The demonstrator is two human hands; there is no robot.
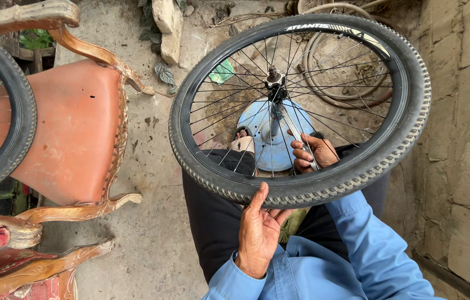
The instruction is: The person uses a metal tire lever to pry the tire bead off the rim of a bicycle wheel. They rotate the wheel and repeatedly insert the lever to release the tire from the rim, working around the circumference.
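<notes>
Clearly the black knobby-tyred bicycle wheel with thin steel spokes (301, 108) is the thing being worked on: it lies nearly flat, its hub (274, 83) carried on the upright of a round blue metal stand (265, 136) that sits on the concrete floor (151, 233) between the person's knees. The left hand (258, 233) presses against the near tyre wall from below and outside, thumb up on the rubber and fingers spread under it, so its grip is a bracing one rather than a closed one. The right hand (311, 153) reaches through the spokes from inside the rim and is closed around a slim silvery metal tool (297, 133) that slants up toward the hub; what its tip engages cannot be made out. To do this well, I judge that the left hand should keep the rim from turning or rocking on the stand while the right hand works in small, even amounts, with the tool seated squarely before any force goes on, since a slip could bend a spoke or nick a knuckle. Left of the wheel stands an orange-seated carved wooden armchair (74, 122), with a second black tyre (15, 111) leaning over its far arm, and a rough stone-block wall (468, 111) closes the right side.
</notes>
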